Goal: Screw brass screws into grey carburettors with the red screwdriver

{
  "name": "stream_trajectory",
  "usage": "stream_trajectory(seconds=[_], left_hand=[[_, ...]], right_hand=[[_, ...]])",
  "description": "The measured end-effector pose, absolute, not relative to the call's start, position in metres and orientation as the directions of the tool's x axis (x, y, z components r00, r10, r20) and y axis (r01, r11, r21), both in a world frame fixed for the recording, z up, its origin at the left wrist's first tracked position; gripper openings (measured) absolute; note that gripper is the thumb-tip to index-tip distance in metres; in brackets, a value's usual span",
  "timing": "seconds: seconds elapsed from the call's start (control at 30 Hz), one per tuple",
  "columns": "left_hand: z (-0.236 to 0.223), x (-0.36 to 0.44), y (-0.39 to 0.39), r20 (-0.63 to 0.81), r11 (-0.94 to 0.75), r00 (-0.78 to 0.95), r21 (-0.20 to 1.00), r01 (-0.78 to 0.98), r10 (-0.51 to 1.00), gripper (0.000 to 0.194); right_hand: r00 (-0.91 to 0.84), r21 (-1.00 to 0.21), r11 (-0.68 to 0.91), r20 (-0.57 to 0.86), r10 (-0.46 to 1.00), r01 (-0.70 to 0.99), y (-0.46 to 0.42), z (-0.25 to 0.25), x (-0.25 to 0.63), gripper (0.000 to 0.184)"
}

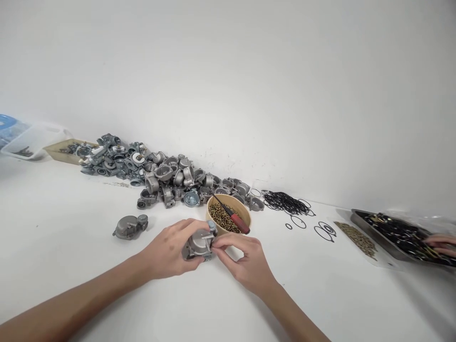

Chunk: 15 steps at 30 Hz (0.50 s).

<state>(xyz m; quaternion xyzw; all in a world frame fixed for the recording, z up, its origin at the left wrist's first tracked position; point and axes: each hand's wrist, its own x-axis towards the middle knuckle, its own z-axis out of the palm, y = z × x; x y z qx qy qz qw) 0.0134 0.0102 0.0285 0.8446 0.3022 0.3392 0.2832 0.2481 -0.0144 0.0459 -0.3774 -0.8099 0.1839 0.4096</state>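
Note:
My left hand (pixel 174 248) is wrapped round a grey metal carburetor bowl (pixel 200 243), holding it just above the white table. Thumb and forefinger of my right hand (pixel 245 259) are pinched together against the right side of that part; whatever lies between the fingertips is too small or hidden to name. Right behind the held part stands a tan tub (pixel 247 212) of brass-coloured screws (pixel 221 217). A screwdriver (pixel 238 221) with a red and black handle rests across the tub. Another carburetor bowl (pixel 128 227) sits on the table to the left.
A long heap of metal bowls (pixel 166 173) and carburetor bodies (pixel 114 159) lies along the wall. Black rubber rings (pixel 287 203) are spread at the right, beside small brass pieces (pixel 358 239). Another person's hand (pixel 441 243) reaches into a dark tray (pixel 379 244).

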Motion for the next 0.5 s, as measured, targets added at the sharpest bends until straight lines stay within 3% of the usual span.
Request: stream_trajectory(seconds=[0.3,0.5], left_hand=[[0.0294,0.0165,0.0082,0.354,-0.582,0.547,0.744,0.326,0.758,0.054],[0.0322,0.0175,0.0052,0.314,-0.539,0.532,0.769,0.343,0.786,0.054]], right_hand=[[-0.478,-0.497,0.742,0.568,0.670,0.450,-0.0185,0.0529,0.2479,0.016],[-0.494,-0.487,0.737,0.547,0.676,0.469,-0.0193,0.0561,0.2459,0.015]])
